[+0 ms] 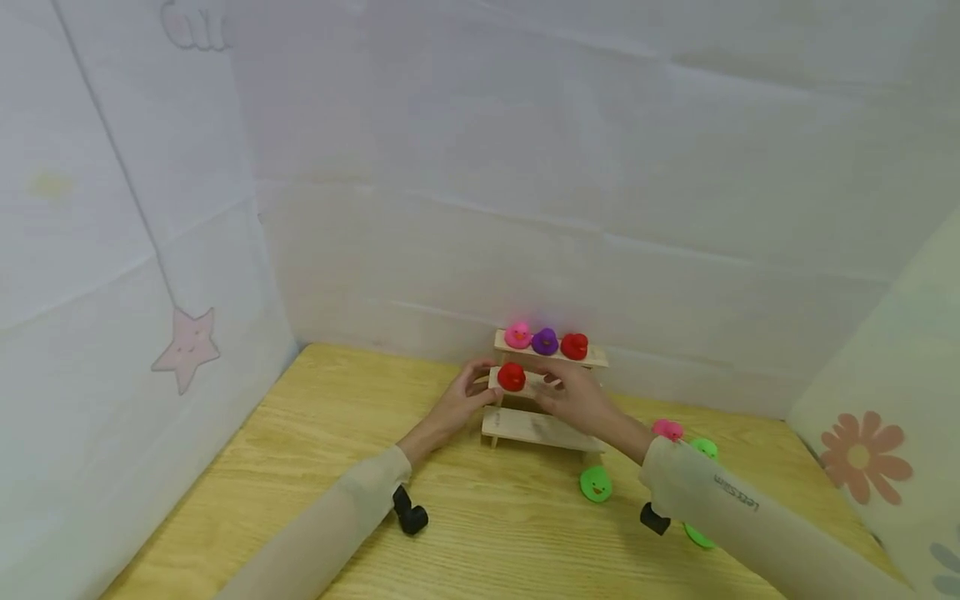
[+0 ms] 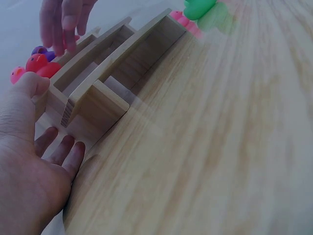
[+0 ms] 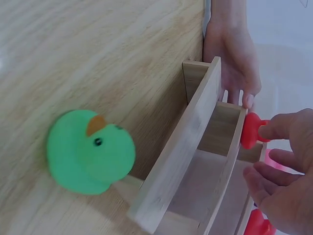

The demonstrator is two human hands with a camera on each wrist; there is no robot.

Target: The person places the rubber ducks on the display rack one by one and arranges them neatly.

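Observation:
A red rubber duck [image 1: 512, 377] sits at the left end of the middle step of a small wooden three-step stand [image 1: 542, 427]. My left hand [image 1: 463, 393] is at that step's left end. Its thumb lies by the step's corner near the duck, and its other fingers extend loosely beside the stand [image 2: 93, 105]. From the right, my right hand [image 1: 573, 396] reaches over the middle step with fingers loosely bent and nothing gripped. In the right wrist view one fingertip overlaps the red duck [image 3: 250, 131]; whether it touches cannot be told.
On the top step stand a pink duck [image 1: 517, 335], a purple duck [image 1: 545, 342] and another red duck [image 1: 575, 347]. A green duck [image 1: 596, 484] lies before the stand's right end. Another pink duck [image 1: 667, 429] and more green ducks [image 1: 703, 448] are near my right forearm.

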